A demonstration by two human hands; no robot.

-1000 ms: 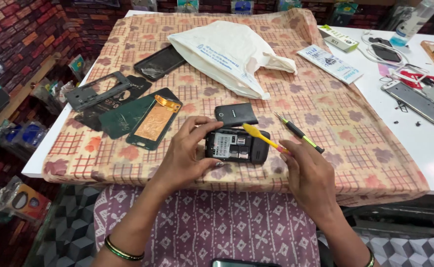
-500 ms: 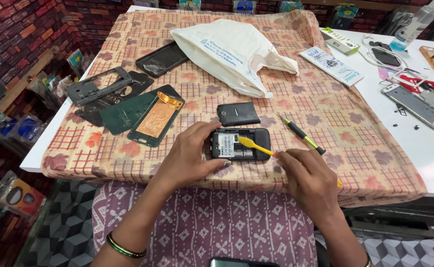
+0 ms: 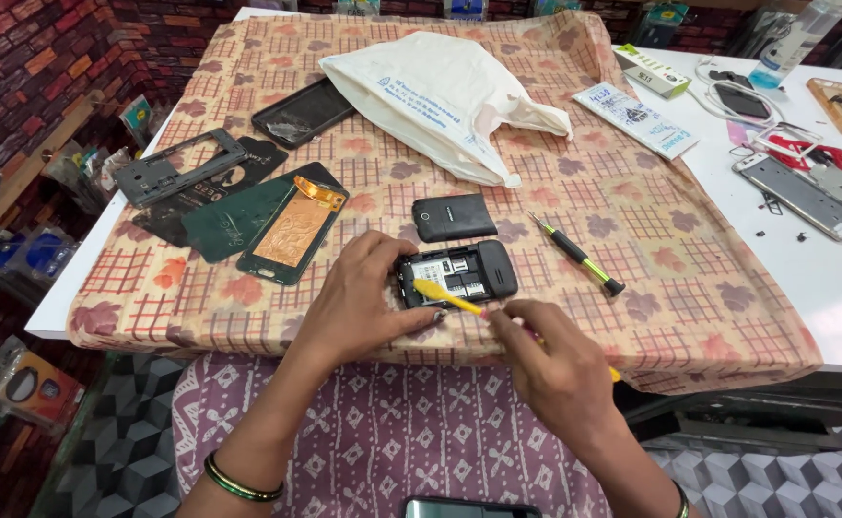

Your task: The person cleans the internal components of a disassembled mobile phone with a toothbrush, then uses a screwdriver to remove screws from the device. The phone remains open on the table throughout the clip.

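Step in hand: it looks like prying or probing inside an opened phone; the back cover is already off and the insides are bare
Phone: the small black phone lies face down on the checked cloth, just below the middle of the frame, near the table's front edge
Left hand: the left hand lies on the cloth with fingers curled round the phone's left end, pinning it down
Right hand: the right hand, lower right of centre, is pinched on a yellow pry tool; the tool's tip rests on the phone's lower left corner
Back cover: the loose cover lies just above the phone, apart from it
Screwdriver: a green and black screwdriver lies to the right of the phone, untouched
Other parts: a phone frame and a copper-backed panel sit at left; a white bag at top centre
Next move, as I judge it: a gentle lever with the tip while the left hand keeps the phone from sliding; too much force could crack the casing
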